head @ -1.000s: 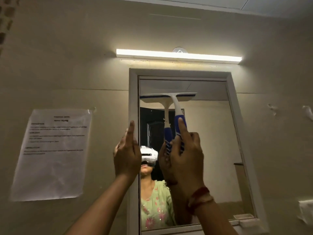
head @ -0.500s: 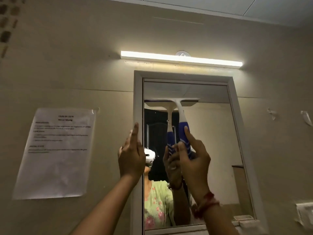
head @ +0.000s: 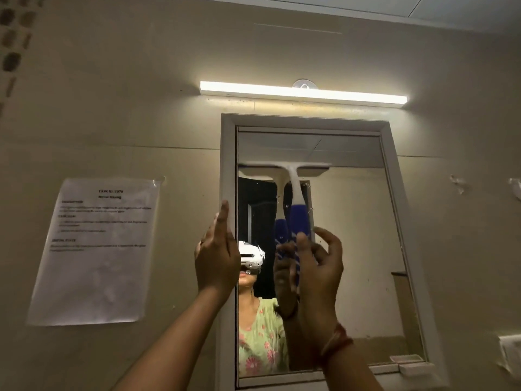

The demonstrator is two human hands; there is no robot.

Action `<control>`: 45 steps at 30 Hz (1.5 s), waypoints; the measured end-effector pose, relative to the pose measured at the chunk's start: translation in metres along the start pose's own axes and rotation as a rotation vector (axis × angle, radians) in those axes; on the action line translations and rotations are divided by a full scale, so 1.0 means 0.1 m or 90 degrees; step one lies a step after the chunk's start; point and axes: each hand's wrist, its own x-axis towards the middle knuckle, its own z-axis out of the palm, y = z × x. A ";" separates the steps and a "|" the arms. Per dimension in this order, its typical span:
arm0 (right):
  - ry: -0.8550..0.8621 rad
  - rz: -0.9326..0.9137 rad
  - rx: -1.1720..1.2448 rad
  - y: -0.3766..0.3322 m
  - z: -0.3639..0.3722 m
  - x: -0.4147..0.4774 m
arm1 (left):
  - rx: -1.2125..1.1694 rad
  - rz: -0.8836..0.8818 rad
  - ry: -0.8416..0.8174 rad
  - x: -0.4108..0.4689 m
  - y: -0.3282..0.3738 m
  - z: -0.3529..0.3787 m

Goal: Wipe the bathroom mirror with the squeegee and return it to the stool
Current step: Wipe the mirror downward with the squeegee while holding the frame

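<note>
Squeegee [head: 293,193] blade high on mirror [head: 352,249], gripped by right hand [head: 318,266]; left hand [head: 217,255] flat on frame; wiping underway, stool return pending

Squeegee [head: 296,210]: T-shaped, white head and neck, blue grip with pale stripes
Squeegee pose: handle roughly upright, leaning slightly, head on top; blade runs level across the glass
Squeegee place: blade pressed to the upper left part of the mirror, one end close to the left frame edge; lower handle sits inside a hand
Mirror [head: 355,249]: tall rectangle in a pale frame, fixed to a beige wall
Mirror state: glass carries small specks and drops near the squeegee handle; it reflects the squeegee
Stool: not in view
</note>
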 end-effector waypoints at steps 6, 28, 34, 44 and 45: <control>-0.092 0.167 0.032 0.14 -0.12 -0.04 | -0.002 0.001 -0.009 -0.01 0.01 -0.01; -0.086 0.198 -0.006 0.24 -0.18 -0.24 | -0.021 0.004 -0.005 -0.01 -0.01 0.00; -0.093 0.180 -0.032 0.17 -0.14 -0.07 | -0.021 0.004 0.004 -0.01 0.00 -0.02; -0.076 0.191 0.002 0.17 -0.17 -0.14 | -0.020 0.005 0.008 -0.03 -0.01 -0.01; -0.077 0.184 -0.002 0.15 -0.15 -0.10 | -0.020 0.005 0.010 -0.03 -0.01 -0.01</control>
